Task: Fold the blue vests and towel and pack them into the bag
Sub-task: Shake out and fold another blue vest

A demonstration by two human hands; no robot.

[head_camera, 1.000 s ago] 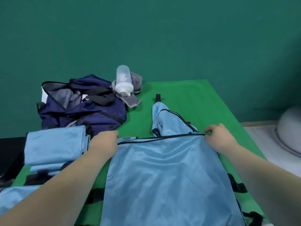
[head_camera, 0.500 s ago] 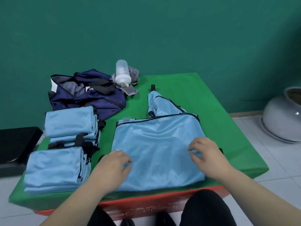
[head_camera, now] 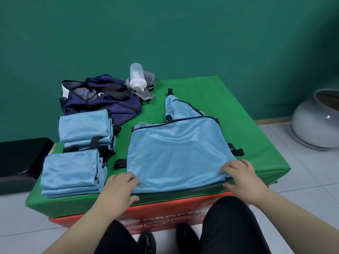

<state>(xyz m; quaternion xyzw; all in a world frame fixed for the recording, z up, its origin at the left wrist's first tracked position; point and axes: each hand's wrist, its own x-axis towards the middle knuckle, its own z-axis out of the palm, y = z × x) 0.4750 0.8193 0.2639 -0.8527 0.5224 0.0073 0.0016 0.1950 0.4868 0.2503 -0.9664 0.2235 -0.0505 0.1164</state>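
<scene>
- Blue vest (head_camera: 176,153): flat at frame centre, near hem along the green table's (head_camera: 256,143) front edge.
- Left hand (head_camera: 119,187), right hand (head_camera: 242,178): each pinches one near hem corner.
- Bag (head_camera: 102,103): upper left, unzipped; bare cloth lies right of the vest.

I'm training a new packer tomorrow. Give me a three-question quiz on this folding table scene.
1. True or false: the navy bag is zipped closed.
2. Which edge of the spread vest do the left hand and right hand hold? A: near. B: far. C: left side.
3. Fill in: ___ piles of folded vests lie left of it.
Key: 1 false, it gapes open; 2 A; 3 two.
</scene>
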